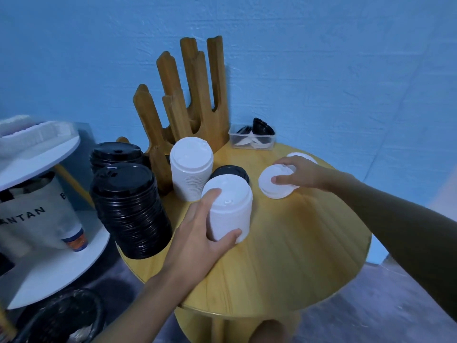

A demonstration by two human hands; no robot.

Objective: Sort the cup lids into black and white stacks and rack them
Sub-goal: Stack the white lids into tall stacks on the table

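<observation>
My left hand (197, 233) grips a white lid stack (230, 209) standing at the middle of the round wooden table (284, 256). My right hand (299, 173) pinches a short pile of white lids (274, 188) lying to the right; another white lid (305, 155) shows behind that hand. A taller white stack (190, 169) stands behind, with a black lid (231, 170) between the stacks. Two tall black stacks (128, 209) (116, 153) stand at the table's left edge. The wooden slotted rack (188, 100) stands empty at the back.
A clear plastic box (252, 139) with black and white pieces sits at the back right by the blue wall. A white tiered shelf (42, 276) with a cloth bag stands close on the left. A dark bin (61, 318) is on the floor below.
</observation>
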